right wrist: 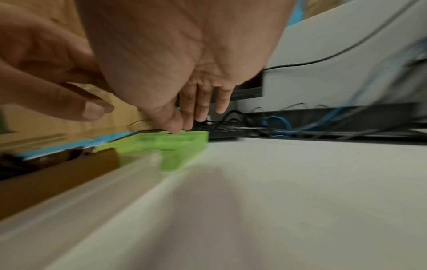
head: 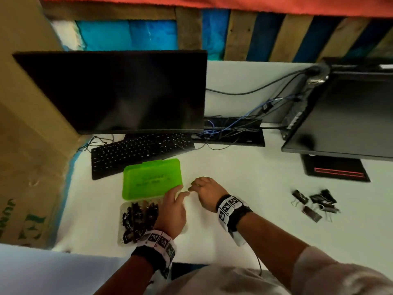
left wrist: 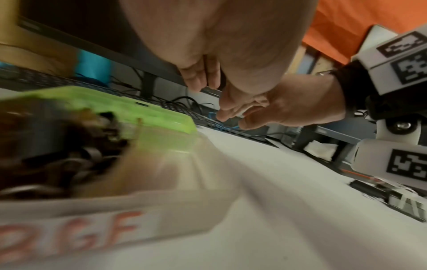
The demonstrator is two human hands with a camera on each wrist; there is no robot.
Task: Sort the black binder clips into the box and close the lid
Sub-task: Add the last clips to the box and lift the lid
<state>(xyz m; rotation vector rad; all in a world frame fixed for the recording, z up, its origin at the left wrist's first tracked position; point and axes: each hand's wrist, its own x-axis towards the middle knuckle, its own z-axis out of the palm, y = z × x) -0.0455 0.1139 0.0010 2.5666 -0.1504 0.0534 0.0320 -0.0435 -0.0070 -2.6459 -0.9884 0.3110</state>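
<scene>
A clear box (head: 121, 218) lies on the white desk with its green lid (head: 152, 180) folded open behind it. Black binder clips (head: 138, 218) are piled inside; the left wrist view shows the clips (left wrist: 57, 146) blurred beside the lid (left wrist: 150, 113). My left hand (head: 172, 209) hovers over the box's right end, fingers stretched toward the lid's near right corner, holding nothing. My right hand (head: 205, 192) is just right of the lid with relaxed, empty fingers (right wrist: 201, 109) pointing down near the lid (right wrist: 175, 146). Several loose black clips (head: 316, 202) lie far right.
A black keyboard (head: 138, 152) sits right behind the lid, under a dark monitor (head: 119, 92). A second monitor (head: 344, 116) and its stand (head: 336, 169) are at the right, with tangled cables (head: 234, 128) between. A cardboard box (head: 25, 145) borders the left.
</scene>
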